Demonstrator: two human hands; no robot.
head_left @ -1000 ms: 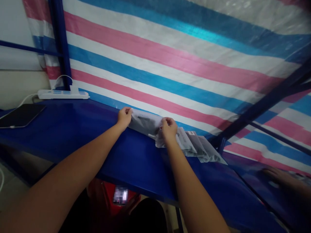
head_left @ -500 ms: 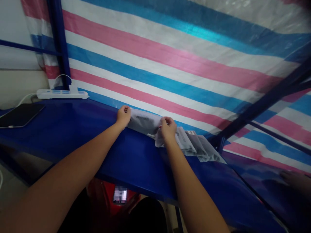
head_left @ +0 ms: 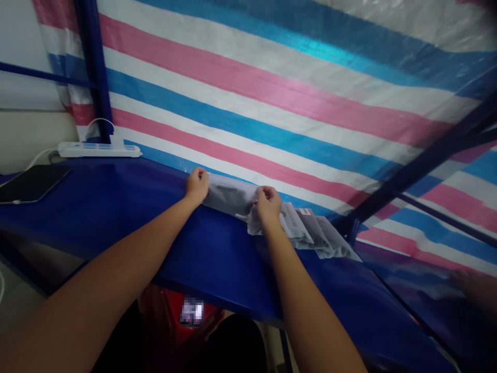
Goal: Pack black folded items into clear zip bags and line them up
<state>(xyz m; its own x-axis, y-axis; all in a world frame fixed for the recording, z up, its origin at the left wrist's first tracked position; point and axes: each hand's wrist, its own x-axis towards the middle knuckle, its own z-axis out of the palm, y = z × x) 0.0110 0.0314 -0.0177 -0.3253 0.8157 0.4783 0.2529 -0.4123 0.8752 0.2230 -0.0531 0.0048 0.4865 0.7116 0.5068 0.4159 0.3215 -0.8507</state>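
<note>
A translucent plastic bag [head_left: 231,195] with something dark grey in it lies near the back edge of the blue table [head_left: 217,243]. My left hand [head_left: 198,185] pinches its upper left corner. At its upper right corner my right hand [head_left: 268,203] is closed on it too, thumb and fingers together. Just right of that hand, several similar bags [head_left: 297,225] overlap in a row, with grey contents; one has lettering on it. The right hand covers part of the nearest of these.
A white power strip [head_left: 101,149] and a dark tablet [head_left: 33,184] lie at the left. Behind the table hangs a striped plastic sheet [head_left: 248,124]. Blue metal posts [head_left: 93,67] rise at the sides. Below is a red stool [head_left: 166,316]. Another person's blurred hand [head_left: 466,282] shows at far right.
My hands and the bag have hardly moved. The other person's hand at the far right has shifted slightly.
</note>
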